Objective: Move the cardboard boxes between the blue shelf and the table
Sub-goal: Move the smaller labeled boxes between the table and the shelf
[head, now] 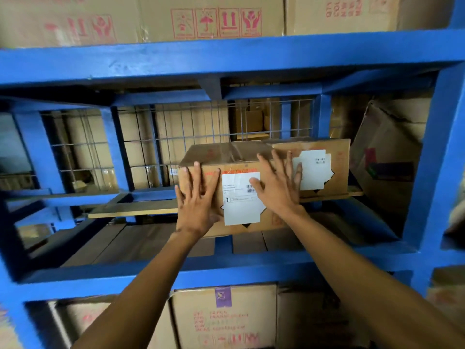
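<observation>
1. Inside the blue shelf (226,56), on its middle level, sits the cardboard box (201,157) I am touching.
2. My left grip (198,205) lies flat, fingers spread, against the box's front face.
3. My right grip (279,190) lies flat too, released, beside the box's white label (239,212).
4. The label's barcode and print are unreadable.
5. A second box (339,157) touches its right side.

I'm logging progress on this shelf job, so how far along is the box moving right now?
Done: one brown cardboard box with a white label already sits on the blue metal shelf. In hand: the left hand and right hand press flat on the front of a second labelled cardboard box, which overhangs the shelf board. Left: I cannot tell; no table is in view.
</observation>
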